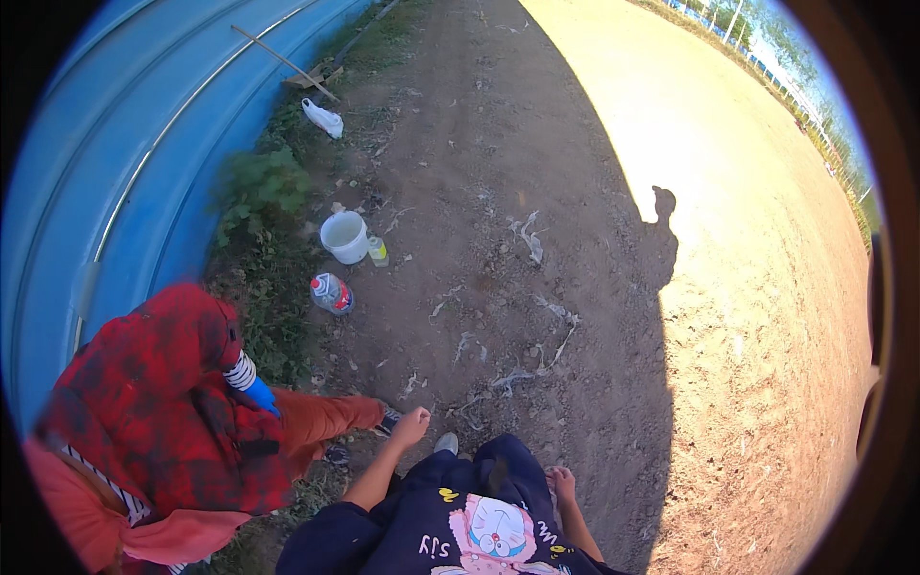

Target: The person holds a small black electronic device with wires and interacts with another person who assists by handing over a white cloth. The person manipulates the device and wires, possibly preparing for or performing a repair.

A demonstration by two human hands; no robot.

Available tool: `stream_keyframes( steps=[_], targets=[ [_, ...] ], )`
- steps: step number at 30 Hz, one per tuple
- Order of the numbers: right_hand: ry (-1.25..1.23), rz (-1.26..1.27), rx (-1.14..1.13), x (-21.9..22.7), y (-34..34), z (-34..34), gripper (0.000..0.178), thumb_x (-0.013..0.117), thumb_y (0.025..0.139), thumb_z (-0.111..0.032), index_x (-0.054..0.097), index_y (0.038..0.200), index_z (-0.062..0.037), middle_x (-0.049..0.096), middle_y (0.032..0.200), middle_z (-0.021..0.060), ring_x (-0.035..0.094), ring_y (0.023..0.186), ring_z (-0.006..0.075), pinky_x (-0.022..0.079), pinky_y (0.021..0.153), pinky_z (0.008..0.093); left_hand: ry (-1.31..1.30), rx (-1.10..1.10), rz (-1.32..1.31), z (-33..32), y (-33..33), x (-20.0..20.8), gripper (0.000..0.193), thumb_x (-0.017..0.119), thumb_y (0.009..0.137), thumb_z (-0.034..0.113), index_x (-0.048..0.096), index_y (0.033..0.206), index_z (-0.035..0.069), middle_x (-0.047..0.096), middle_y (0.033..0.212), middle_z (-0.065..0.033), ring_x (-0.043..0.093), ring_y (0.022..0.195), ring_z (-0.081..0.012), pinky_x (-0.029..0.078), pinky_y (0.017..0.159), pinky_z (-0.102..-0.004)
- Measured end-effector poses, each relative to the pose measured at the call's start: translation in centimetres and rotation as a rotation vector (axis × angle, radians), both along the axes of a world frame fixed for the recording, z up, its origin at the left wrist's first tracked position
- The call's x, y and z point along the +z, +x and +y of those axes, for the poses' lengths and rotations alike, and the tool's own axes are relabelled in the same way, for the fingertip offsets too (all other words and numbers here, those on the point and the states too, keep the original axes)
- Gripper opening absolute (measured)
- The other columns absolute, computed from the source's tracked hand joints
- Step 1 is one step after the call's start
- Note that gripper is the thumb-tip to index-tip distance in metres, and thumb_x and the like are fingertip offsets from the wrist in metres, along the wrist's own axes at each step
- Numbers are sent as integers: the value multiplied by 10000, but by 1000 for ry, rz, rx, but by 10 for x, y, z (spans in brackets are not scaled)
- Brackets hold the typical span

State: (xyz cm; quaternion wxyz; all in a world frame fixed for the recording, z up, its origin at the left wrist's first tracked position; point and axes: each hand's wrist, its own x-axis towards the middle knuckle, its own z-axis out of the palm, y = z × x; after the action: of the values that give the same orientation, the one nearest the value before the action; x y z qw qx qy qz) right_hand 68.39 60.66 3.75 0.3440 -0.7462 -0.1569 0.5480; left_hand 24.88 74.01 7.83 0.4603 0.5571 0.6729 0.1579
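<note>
My left hand [412,427] reaches out over the ground in front of my dark trousers, close to the co-worker's shoe. Its fingers are pinched together; what they hold, if anything, is too small to name. Beside my right knee is my right hand [560,482], with curled fingers and whatever lies in them hidden. Ahead to the left stand a white bucket [331,230], a small bottle with a yellow-green label [378,252] and a large clear plastic bottle with a red cap [332,294]. Neither hand touches these.
At my left, a person in a red-and-black jacket [153,383] wears a blue glove [261,395]. A blue corrugated wall [144,125] runs along weeds [259,192]. Farther off lie a white plastic bag [323,118] and a long-handled tool [286,62]. Plastic scraps [530,238] litter the dirt.
</note>
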Motion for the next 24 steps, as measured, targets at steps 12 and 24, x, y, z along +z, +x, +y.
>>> stream_keyframes(
  steps=[12, 24],
  targets=[
    [-146, 142, 395, -55, 121, 210, 118, 562, 931, -166, 591, 965, -56, 638, 743, 59, 561, 549, 117, 436, 476, 230, -269, 570, 79, -7, 41, -13, 265, 563, 893, 235, 637, 1078, 61, 690, 1000, -146, 660, 960, -301, 505, 821, -400],
    [-6, 275, 961, -74, -4, 495, 190, 568, 957, -224, 550, 1067, -70, 661, 811, 87, 599, 583, 131, 446, 422, 267, -187, 1239, -128, -98, 70, -37, 251, 594, 865, 254, 652, 1036, 79, 692, 904, -124, 669, 877, -231, 506, 786, -377]
  ],
)
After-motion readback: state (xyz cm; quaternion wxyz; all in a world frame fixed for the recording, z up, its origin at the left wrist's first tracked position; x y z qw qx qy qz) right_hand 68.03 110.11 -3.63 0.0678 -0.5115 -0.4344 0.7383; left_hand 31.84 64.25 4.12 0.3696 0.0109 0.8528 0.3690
